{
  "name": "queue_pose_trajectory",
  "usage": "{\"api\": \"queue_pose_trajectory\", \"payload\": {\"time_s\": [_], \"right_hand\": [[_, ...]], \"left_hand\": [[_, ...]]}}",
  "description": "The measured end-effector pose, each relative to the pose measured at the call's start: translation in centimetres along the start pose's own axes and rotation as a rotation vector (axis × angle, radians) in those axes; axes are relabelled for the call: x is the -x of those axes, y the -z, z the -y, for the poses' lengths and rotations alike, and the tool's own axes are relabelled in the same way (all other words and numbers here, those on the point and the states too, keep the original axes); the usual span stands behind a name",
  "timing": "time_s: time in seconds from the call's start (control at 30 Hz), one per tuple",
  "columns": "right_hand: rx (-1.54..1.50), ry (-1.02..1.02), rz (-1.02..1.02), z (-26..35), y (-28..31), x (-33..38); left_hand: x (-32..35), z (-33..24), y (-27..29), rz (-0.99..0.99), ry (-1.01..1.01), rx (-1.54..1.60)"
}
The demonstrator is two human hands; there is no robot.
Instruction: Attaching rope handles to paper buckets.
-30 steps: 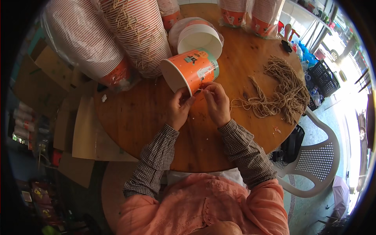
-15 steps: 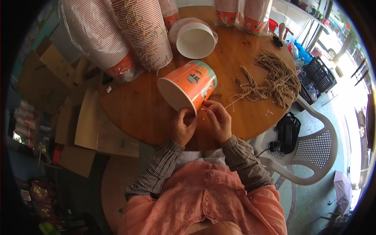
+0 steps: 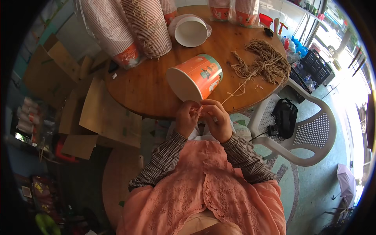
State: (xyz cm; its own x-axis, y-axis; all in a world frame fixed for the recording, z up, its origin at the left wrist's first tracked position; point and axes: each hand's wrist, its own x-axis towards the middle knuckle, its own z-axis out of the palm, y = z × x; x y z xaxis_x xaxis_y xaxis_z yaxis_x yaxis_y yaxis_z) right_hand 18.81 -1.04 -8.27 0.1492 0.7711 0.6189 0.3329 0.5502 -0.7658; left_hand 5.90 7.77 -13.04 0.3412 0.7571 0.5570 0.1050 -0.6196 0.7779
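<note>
An orange and green paper tub [image 3: 208,77] lies on its side on the round wooden table [image 3: 145,92], its white open mouth towards the lower left. My left hand [image 3: 187,119] and my right hand [image 3: 217,120] meet at the table's near edge, just below the tub's rim. Both are closed, fingertips pinched together around thin twine [image 3: 236,92]. The strand runs from my right fingers over the table to a tangled brown heap of twine [image 3: 270,62]. My fingers hide the end of the strand.
Tall stacks of paper tubs [image 3: 147,29] stand at the back left, some in clear plastic. A white tub [image 3: 191,32] sits behind the lying one. Open cardboard boxes [image 3: 105,113] are left of the table. A white plastic chair [image 3: 313,129] holding a black bag [image 3: 285,117] stands right.
My hands have drawn closer together and come off the tub's rim towards me. The whole view has shifted, with the table now higher in the picture.
</note>
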Motion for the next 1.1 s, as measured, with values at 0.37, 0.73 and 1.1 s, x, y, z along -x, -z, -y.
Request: {"api": "queue_pose_trajectory", "payload": {"time_s": [0.37, 0.73, 1.1], "right_hand": [[0.243, 0.195, -0.048, 2.3, 0.3, 1.5], [0.452, 0.216, -0.126, 2.1, 1.4, 2.4], [0.324, 0.076, -0.278, 0.3, 3.5, 2.3]], "left_hand": [[2.9, -7.4, 2.8, 0.087, 0.251, 0.246], [2.2, -8.0, 1.7, 0.017, -0.059, -0.035], [-0.2, -7.3, -2.4, 0.112, -0.193, -0.048]]}}
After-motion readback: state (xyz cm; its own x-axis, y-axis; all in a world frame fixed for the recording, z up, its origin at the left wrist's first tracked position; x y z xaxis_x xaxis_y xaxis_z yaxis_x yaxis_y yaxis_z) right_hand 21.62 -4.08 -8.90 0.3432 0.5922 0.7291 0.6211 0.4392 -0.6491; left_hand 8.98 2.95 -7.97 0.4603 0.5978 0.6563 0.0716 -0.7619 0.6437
